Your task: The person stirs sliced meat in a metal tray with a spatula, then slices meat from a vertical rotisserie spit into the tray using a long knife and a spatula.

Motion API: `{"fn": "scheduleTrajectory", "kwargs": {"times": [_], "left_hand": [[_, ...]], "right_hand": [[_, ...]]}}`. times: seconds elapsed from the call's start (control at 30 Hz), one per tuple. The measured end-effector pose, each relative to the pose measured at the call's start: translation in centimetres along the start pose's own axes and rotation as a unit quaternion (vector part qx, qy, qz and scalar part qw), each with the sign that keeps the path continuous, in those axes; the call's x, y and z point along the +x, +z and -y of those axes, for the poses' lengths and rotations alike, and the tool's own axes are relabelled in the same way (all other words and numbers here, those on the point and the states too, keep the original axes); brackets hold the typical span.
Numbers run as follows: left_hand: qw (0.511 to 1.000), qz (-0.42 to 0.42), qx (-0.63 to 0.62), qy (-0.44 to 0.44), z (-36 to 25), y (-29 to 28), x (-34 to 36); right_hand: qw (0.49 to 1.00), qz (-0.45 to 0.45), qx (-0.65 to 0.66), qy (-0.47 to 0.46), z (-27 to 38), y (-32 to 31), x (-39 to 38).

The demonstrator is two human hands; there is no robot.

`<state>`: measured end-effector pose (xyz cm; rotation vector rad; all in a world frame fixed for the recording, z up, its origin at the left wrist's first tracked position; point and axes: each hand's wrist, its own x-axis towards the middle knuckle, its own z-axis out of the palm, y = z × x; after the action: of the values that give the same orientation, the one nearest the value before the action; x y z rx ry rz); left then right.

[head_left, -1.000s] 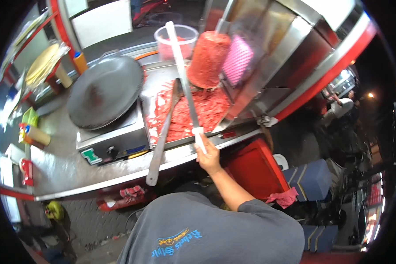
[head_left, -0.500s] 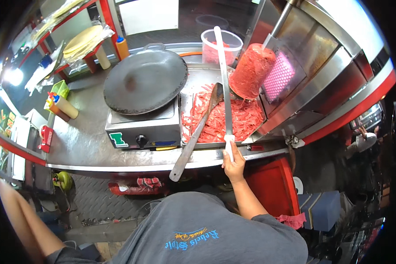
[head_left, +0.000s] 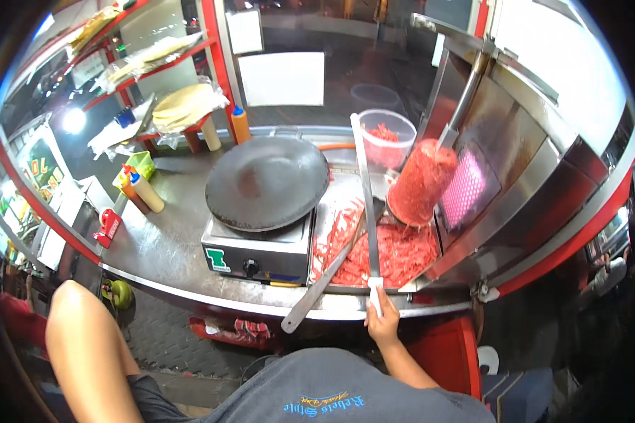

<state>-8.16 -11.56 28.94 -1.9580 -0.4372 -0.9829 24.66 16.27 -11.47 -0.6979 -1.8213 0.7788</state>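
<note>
My right hand (head_left: 383,323) is closed around the white handle of a long, narrow-bladed knife (head_left: 371,233). The blade points away from me, above a metal tray (head_left: 319,224) of shredded red meat (head_left: 409,254). In that tray rests a long spatula (head_left: 319,287), its handle jutting over the counter's front edge. To the right of the blade, a cone of red meat (head_left: 422,185) is skewered on an upright spit, before a glowing pink burner (head_left: 463,187). At the lower left my bent left arm (head_left: 85,338) shows; its hand is out of sight.
A round black griddle (head_left: 267,183) sits on a steel stove (head_left: 257,255) left of the tray. Behind it stands a clear bucket (head_left: 388,138) of red meat. Sauce bottles (head_left: 147,193) and shelves of flat tortillas (head_left: 185,107) are on the left. Steel panels (head_left: 522,204) flank the right.
The view has shifted, so the counter appears lower and farther right. My left arm has come further into view, bent. My right hand keeps its hold on the knife.
</note>
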Motion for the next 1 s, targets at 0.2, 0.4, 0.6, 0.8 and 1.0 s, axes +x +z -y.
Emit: {"fn": "scheduleTrajectory", "kwargs": {"times": [0.2, 0.4, 0.6, 0.8, 1.0], "left_hand": [[0.985, -0.005, -0.122, -0.122, -3.5, 4.5, -4.1], [0.819, 0.131, -0.194, -0.524, -8.2, 16.1, -11.3], [0.627, 0.173, -0.132, -0.748, -14.1, 22.5, -15.4], [0.556, 0.357, -0.211, -0.72, -12.0, 25.4, -15.4], [0.595, 0.357, -0.239, -0.679, -13.5, 27.2, -20.7]], "right_hand": [[0.998, 0.005, 0.055, 0.036, 0.9, 0.4, 0.3], [0.99, 0.024, 0.117, 0.074, 0.2, -0.6, -0.1], [0.985, 0.062, 0.137, 0.083, -0.2, -1.1, -0.3], [0.971, 0.051, 0.194, 0.129, -0.7, -0.9, -0.5], [0.978, 0.042, 0.175, 0.106, -1.4, -0.1, -0.8]]}}
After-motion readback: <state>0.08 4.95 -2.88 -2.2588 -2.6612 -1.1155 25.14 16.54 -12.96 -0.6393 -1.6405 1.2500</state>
